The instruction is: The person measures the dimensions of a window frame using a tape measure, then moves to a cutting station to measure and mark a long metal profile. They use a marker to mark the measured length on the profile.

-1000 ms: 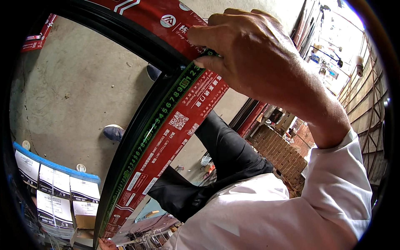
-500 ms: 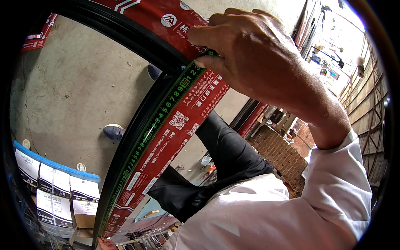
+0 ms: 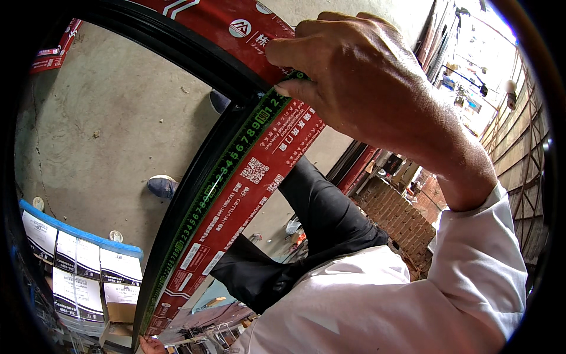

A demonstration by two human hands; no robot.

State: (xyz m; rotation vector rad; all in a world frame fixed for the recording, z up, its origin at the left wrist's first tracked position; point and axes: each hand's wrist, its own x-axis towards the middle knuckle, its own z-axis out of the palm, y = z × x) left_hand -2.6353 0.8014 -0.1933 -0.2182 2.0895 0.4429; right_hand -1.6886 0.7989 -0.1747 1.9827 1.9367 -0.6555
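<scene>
a green tape measure [image 3: 219, 184] lies stretched along one bar of a black frame [image 3: 177, 221], its printed blade set between the dark edge and a strip of red film [image 3: 236, 203] that covers the rest of the bar. near the corner where two bars meet, the right hand [image 3: 348, 71] closes over the upper end of the blade, thumb pressed down on it and fingers curled above; a short bit of green shows past the thumb. at the far, lower end of the same bar, only part of the left hand [image 3: 152, 345] shows at the picture's edge, fingertips by the end of the bar; whether it grips the blade or the frame cannot be told.

the worker wears a white shirt [image 3: 365, 301] and black trousers [image 3: 321, 203]. beyond the frame, a dark shoe [image 3: 162, 186] rests on the concrete floor [image 3: 112, 124]. white cartons [image 3: 76, 289] stand stacked at lower left beneath a blue strip [image 3: 82, 229], and brown bricks [image 3: 386, 212] lie piled to the right.
</scene>
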